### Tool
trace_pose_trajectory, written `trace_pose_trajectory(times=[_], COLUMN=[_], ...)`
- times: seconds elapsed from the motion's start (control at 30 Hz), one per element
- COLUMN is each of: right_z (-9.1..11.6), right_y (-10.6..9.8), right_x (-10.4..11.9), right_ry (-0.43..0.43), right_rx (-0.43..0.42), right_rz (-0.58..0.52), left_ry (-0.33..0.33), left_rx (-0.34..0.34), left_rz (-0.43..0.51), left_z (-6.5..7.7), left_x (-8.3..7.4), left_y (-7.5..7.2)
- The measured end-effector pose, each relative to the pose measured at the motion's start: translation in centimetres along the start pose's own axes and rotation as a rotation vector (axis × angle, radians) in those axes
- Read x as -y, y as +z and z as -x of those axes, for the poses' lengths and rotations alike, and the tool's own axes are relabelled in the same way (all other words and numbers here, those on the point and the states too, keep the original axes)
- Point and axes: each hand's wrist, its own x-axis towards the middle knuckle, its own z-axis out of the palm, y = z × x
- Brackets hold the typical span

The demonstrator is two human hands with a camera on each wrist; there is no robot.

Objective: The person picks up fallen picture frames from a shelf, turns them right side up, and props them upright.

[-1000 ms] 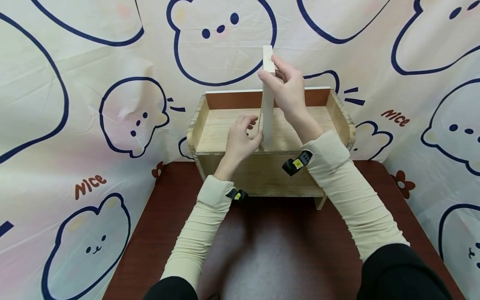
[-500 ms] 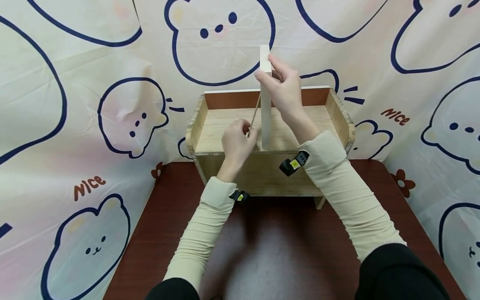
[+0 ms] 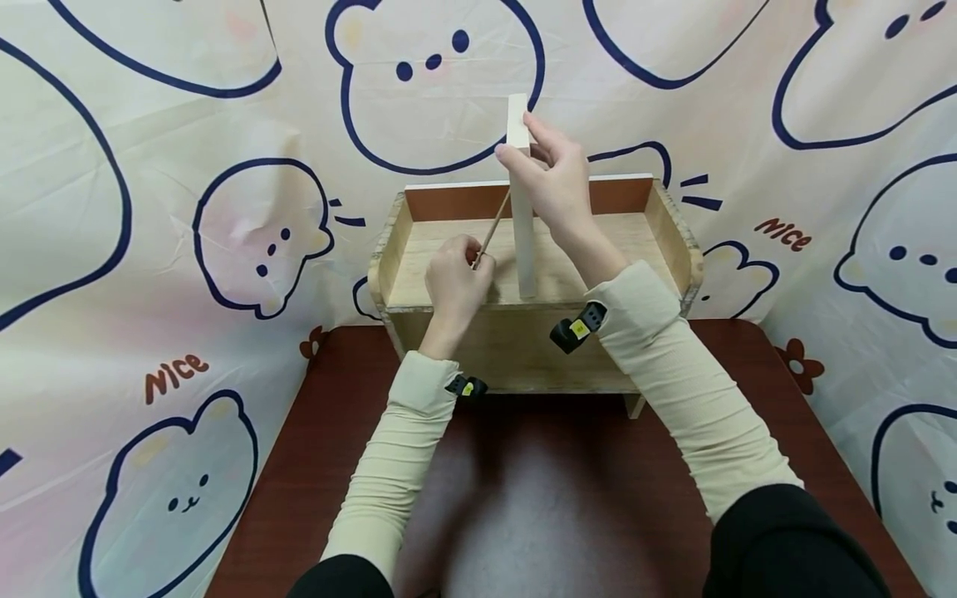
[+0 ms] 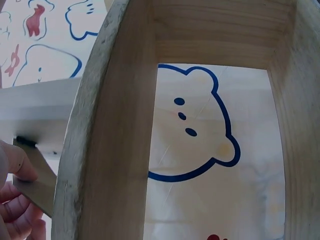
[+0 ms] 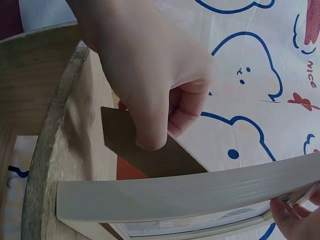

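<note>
A white picture frame (image 3: 524,241) stands upright, edge-on to me, on the top of a small wooden shelf (image 3: 561,345). My right hand (image 3: 557,178) grips its upper part, thumb on the near edge and fingers at the far side. My left hand (image 3: 454,278) pinches a thin brown stand leg (image 3: 493,226) that slants out from the frame's back. In the right wrist view the leg (image 5: 150,150) shows as a flat board between left thumb and curled fingers, beside the frame's rim (image 5: 190,190). A dark hinge piece (image 4: 26,142) meets the leg in the left wrist view.
The shelf has raised side walls (image 3: 676,228) and a brown back strip (image 3: 624,196). It stands on a dark red-brown table (image 3: 538,498). A cartoon-printed cloth (image 3: 254,108) hangs behind and along both sides.
My left hand has taken hold of the stand leg and swung it out leftward from the frame. The right hand keeps its grip; the frame shifts slightly left in view.
</note>
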Motion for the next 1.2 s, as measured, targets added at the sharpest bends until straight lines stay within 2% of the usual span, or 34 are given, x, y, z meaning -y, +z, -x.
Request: trace_pose_trajectory(times=[0.37, 0.7, 1.2], right_z=[-0.1, -0.2, -0.8], right_y=[0.5, 1.1, 3.1], right_x=[0.1, 0.0, -0.2], right_ry=[0.006, -0.013, -0.060], right_rx=[-0.001, 0.016, 0.096], right_rz=[0.022, 0.134, 0.238], left_ry=[-0.051, -0.057, -0.095], left_rx=[-0.040, -0.038, 0.008], left_rz=[0.068, 0.079, 0.107], left_z=[-1.0, -1.0, -0.7], left_x=[1.4, 2.1, 3.4], left_y=[-0.8, -0.7, -1.2])
